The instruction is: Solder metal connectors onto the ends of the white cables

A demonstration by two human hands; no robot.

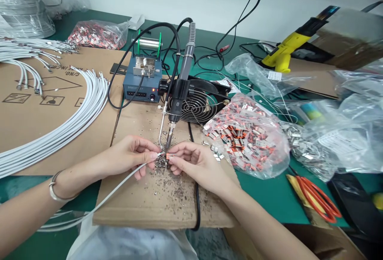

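My left hand [136, 156] pinches a white cable [119, 186] near its stripped end, and the cable trails down to the lower left. Between the fingertips of my right hand [193, 162] is a small orange and silver USB connector [170, 156]. Cable end and connector face each other under the tip of a soldering iron [178, 100], which is clamped pointing down in a stand. A thin metal solder guide tube [162, 126] comes down beside the tip. Whether the wires touch the connector or the iron is too small to tell. Solder scraps cover the cardboard sheet [134, 212] below.
Behind stands a blue solder feeder [142, 82] with a solder spool [149, 44]. A fan [194, 104] sits behind the iron. Bagged connectors [254, 140] and orange-handled scissors [318, 200] lie right, with a yellow heat gun [284, 48] beyond. Bundled white cables [74, 120] lie left.
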